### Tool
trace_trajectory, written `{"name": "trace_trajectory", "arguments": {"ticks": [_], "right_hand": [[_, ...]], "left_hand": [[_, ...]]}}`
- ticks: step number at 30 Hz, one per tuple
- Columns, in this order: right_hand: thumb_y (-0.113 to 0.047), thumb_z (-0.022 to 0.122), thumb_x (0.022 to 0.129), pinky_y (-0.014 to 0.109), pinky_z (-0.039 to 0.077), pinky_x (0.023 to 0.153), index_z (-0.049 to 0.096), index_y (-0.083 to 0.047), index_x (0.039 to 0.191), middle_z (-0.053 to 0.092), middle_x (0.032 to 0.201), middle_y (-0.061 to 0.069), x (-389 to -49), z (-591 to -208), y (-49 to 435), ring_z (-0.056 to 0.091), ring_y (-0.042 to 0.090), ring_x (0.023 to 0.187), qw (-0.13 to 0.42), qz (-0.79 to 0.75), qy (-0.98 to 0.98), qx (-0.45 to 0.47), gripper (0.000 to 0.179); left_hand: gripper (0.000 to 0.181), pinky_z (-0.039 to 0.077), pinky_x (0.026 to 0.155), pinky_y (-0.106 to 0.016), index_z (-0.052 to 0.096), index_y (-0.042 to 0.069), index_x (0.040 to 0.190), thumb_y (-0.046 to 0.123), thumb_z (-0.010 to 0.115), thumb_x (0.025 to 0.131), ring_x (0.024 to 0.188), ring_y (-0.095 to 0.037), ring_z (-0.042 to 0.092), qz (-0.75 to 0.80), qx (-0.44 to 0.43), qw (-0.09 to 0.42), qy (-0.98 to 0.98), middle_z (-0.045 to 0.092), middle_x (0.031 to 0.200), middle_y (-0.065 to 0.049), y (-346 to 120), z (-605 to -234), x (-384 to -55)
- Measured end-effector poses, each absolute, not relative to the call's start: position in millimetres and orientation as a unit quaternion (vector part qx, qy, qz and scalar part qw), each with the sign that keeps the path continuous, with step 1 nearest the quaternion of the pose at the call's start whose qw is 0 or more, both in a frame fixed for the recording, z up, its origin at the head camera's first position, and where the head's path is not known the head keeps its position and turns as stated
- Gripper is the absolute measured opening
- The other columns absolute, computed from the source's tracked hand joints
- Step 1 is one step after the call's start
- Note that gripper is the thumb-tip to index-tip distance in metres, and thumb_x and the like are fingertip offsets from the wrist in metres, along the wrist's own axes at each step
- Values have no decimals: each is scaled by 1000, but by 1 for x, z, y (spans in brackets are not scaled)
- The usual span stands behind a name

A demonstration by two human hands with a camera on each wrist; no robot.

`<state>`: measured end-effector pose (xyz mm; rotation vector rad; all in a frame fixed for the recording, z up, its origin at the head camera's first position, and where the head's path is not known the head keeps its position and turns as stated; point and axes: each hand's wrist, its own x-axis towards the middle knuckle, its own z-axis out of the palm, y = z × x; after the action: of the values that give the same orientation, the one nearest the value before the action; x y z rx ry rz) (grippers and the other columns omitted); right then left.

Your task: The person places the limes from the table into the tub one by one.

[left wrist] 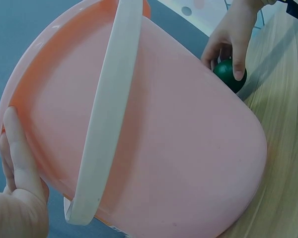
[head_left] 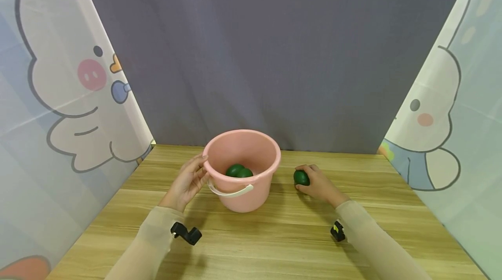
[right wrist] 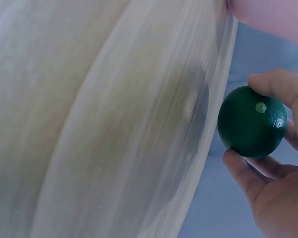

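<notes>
A pink bucket (head_left: 245, 197) with a white handle (head_left: 231, 193) stands upright on the wooden table. My left hand (head_left: 191, 183) grips its rim at the left side; in the left wrist view the fingers (left wrist: 21, 153) lie under the rim on the outer wall. Inside the bucket are green limes (head_left: 235, 170), at least two of them. To the right of the bucket, my right hand (head_left: 315, 184) holds another dark green lime (right wrist: 251, 121) between thumb and fingers. A pale stem scar shows on that lime, and it appears slightly above the table.
The wooden table (head_left: 235, 249) reaches a dark grey cloth (head_left: 251, 53) at the back. Cartoon-printed curtains (head_left: 59, 140) hang on both sides. The bucket's handle hangs down on the near side.
</notes>
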<state>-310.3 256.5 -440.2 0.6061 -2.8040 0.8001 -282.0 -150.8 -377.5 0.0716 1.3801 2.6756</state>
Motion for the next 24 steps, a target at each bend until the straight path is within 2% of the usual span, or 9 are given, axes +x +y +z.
{"name": "trace_trajectory", "arguments": {"ticks": [18,24], "right_hand": [[-17,80,87,51,61,80,54,-4,137,52,126,25,-307,-434,254,60,37,102,106,278,-930,217,57],[-17,80,87,51,61,80,54,-4,137,52,125,25,-307,-433,253,60,37,102,113,280,-928,218,57]], "left_hand": [[20,58,60,-10,54,7,122,10,55,102,75,-7,58,887,18,62,457,52,99,-3,-151,-378,-282],[26,58,60,-10,51,5,127,11,55,102,75,-7,58,887,20,66,457,52,99,-3,-151,-377,-282]]}}
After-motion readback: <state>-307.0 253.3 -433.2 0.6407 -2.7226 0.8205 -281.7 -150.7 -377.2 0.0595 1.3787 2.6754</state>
